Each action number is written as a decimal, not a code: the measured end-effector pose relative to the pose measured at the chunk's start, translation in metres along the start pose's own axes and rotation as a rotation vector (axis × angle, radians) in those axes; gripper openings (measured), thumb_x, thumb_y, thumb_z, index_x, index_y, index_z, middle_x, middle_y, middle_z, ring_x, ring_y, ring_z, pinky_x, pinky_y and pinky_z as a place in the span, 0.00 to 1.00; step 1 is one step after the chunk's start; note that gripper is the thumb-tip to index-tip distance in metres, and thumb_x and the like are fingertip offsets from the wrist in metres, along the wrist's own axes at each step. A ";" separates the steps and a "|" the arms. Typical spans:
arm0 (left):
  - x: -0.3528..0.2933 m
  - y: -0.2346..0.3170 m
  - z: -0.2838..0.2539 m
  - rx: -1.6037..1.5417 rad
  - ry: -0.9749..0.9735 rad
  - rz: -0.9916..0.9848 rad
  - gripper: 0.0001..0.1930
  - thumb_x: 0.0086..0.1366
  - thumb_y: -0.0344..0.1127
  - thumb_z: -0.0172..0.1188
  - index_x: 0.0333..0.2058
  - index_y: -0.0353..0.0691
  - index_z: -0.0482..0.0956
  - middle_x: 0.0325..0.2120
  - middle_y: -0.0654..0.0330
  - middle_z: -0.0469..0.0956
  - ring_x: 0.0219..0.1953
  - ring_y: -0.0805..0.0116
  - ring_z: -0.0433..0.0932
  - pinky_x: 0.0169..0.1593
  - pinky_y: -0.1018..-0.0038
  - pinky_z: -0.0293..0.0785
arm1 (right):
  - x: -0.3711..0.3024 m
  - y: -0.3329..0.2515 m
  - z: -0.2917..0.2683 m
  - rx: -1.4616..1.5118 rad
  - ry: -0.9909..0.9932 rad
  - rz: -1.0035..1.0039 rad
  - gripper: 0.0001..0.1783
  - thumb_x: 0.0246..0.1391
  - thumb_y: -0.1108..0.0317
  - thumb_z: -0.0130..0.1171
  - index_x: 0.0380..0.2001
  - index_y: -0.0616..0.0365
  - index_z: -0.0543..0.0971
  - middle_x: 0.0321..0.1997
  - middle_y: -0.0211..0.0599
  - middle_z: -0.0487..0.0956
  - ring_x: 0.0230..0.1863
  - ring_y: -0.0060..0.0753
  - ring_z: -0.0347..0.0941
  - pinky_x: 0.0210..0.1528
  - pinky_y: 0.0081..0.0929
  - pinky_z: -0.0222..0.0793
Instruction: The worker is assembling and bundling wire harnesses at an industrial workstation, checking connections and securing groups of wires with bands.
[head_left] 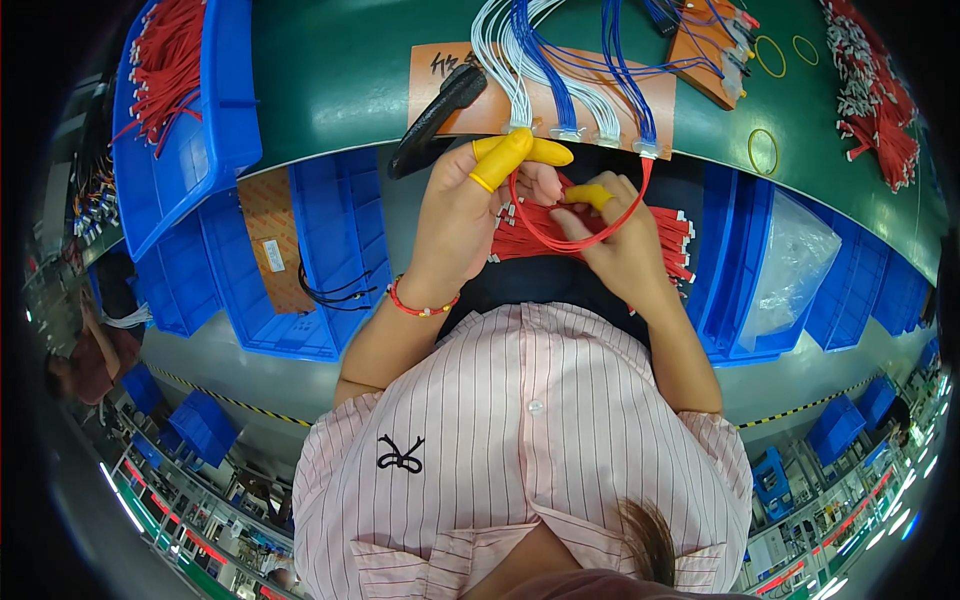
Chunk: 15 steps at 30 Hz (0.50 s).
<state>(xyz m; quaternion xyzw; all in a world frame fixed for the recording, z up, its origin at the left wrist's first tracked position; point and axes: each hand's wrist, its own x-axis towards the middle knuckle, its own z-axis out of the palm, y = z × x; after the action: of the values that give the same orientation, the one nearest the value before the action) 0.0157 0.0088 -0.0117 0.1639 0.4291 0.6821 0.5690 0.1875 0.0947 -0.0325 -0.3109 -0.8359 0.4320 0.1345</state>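
Note:
A loop of red cable (547, 240) hangs from a white connector (647, 150) at the right of an orange board (430, 85) and curves up to my left hand (468, 215). Yellow finger cots cover that hand's thumb and forefinger, which close on the cable's end by the board's left connector. My right hand (622, 240), with one yellow cot, curls its fingers around red cable below the board; its fingertips are partly hidden. A bundle of red cables with white ends (672, 240) lies on my lap, behind both hands.
White wires (495, 50) and blue wires (560, 90) run into the board's connectors. A black handle-like piece (435, 120) lies at its left. A blue bin (225, 120) of red cables stands left on the green table (330, 90). More red cables (875, 110) lie right.

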 end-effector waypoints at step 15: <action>-0.040 -0.009 0.007 -0.532 -0.235 -0.455 0.17 0.74 0.41 0.45 0.35 0.32 0.73 0.14 0.72 0.56 0.15 0.82 0.52 0.19 0.81 0.49 | -0.006 -0.005 -0.013 0.839 0.004 0.303 0.09 0.58 0.73 0.61 0.41 0.63 0.77 0.34 0.29 0.78 0.35 0.16 0.73 0.40 0.17 0.69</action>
<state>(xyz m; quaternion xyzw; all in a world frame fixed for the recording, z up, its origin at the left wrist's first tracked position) 0.0383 -0.0256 -0.0046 -0.0122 0.1939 0.6022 0.7743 0.1970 0.0971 -0.0208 -0.3494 -0.5330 0.7479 0.1858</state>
